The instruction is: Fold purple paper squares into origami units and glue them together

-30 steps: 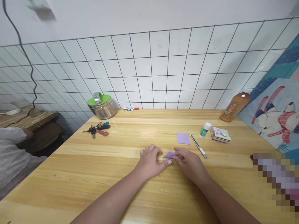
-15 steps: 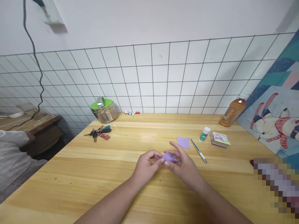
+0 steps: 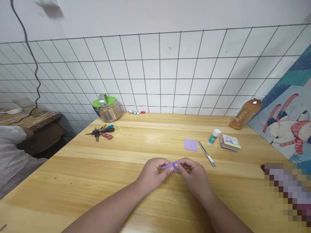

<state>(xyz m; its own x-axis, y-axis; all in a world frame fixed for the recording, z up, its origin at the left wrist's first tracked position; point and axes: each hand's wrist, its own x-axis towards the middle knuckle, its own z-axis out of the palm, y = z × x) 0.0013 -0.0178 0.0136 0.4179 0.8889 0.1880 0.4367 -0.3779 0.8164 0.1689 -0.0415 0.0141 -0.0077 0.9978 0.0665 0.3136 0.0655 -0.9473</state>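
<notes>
"What's the left hand (image 3: 151,175) doing?"
"Pinching the folded purple paper (image 3: 172,164), which sits between both hands."
"And the right hand (image 3: 195,176)?"
"Pinching its other side. Seemingly mid-fold; the next move likely calls for matched edges and firm thumbs."

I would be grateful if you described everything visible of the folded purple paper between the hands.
The folded purple paper is small and looks thin, with slanting edges and a narrow point toward the left. It is pinched between the left grip and the right grip, both thumbs on its near side, over the wooden table and nearer the person than the flat purple square. Fingers hide part of it, so its full outline is unclear.
</notes>
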